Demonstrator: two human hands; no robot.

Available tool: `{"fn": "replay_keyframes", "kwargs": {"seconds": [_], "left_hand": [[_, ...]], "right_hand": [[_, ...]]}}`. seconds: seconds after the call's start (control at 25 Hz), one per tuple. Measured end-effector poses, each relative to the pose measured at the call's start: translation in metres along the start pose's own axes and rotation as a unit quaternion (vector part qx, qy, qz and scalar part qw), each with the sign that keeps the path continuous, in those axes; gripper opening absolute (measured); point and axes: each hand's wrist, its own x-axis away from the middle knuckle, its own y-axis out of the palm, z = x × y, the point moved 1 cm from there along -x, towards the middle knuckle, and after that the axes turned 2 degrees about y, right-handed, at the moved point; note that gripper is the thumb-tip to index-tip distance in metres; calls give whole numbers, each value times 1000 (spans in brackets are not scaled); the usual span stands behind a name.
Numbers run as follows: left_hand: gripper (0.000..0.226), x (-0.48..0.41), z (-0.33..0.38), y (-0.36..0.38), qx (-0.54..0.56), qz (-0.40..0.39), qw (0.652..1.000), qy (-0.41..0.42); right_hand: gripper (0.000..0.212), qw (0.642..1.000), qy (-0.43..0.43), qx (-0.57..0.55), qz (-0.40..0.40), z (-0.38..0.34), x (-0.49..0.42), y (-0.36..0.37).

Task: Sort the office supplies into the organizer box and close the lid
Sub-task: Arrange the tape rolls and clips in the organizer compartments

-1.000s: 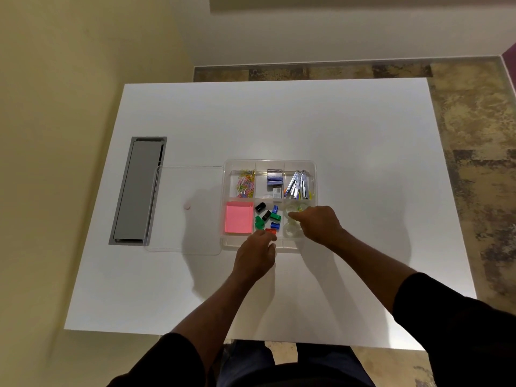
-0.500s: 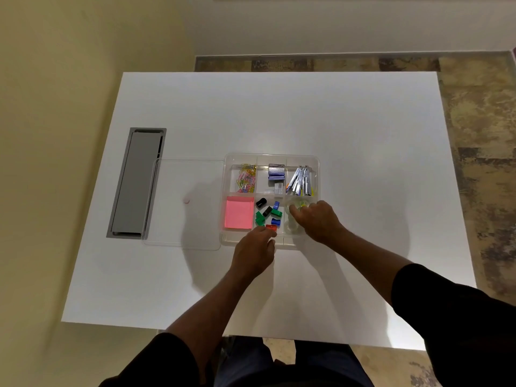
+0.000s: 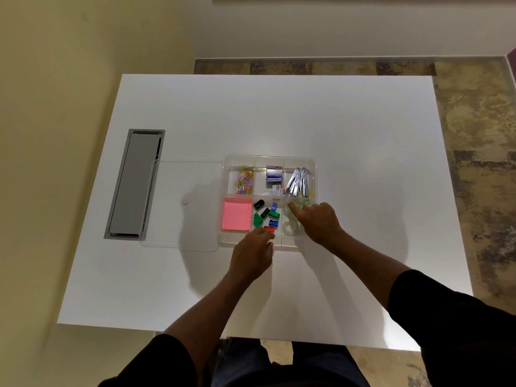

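Reaching into the organizer box [image 3: 315, 166] — both hands, lid [image 3: 184, 174] beside it.

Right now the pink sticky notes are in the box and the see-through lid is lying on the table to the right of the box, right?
Not quite. The head view shows the clear lid lying on the table to the left of the organizer box, not the right. The pink sticky notes are indeed in the box, in its near-left compartment.
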Motion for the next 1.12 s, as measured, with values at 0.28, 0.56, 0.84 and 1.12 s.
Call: {"fn": "replay_keyframes", "kwargs": {"seconds": [0.28,0.56,0.84,1.12], "left_hand": [[43,0,3,2,-26,-11,999,23],[69,-6,2,18,-115,-106,984,82],[71,-8,1,24,-135,-110,981,90],[67,-8,2,23,-108,-94,986,84]], "right_hand": [[24,941,249,-218,-65,-15,32,-9],[27,933,230,-224,-162,-33,29,-6],[30,935,228,-211,-169,-34,26,-4],[24,931,262,-249,-44,-30,28,-16]]}}
